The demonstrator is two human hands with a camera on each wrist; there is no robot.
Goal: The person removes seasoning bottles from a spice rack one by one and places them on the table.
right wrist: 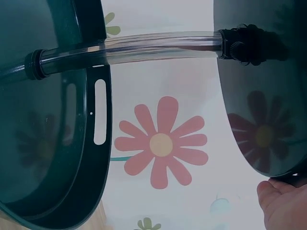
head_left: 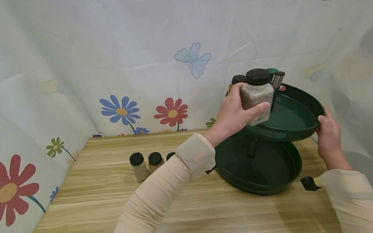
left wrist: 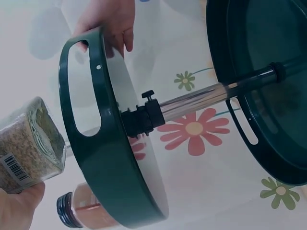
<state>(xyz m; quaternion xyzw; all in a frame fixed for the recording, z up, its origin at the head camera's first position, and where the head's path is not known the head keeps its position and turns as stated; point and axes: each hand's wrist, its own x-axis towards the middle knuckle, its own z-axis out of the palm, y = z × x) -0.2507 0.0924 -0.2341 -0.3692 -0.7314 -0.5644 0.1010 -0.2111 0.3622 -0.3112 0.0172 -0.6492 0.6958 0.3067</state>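
There are two green trays (head_left: 274, 170), one shiny pole (left wrist: 192, 103) between them, one left hand (head_left: 232, 111) and one right hand (head_left: 329, 135). Five jars (head_left: 140, 171) with black lids show: three on one table (head_left: 190, 212) (one of two sleeves (head_left: 158, 193) hides most of the third), one held jar (head_left: 256, 98), one in the top tray (head_left: 292, 112).

Soft, diffuse light covers the desk (head_left: 208, 211), with a faint shadow toward its right front. Both wrist views look cooler and hazier; glare streaks the metal pole (right wrist: 163, 44), visibly bowed by lens distortion.
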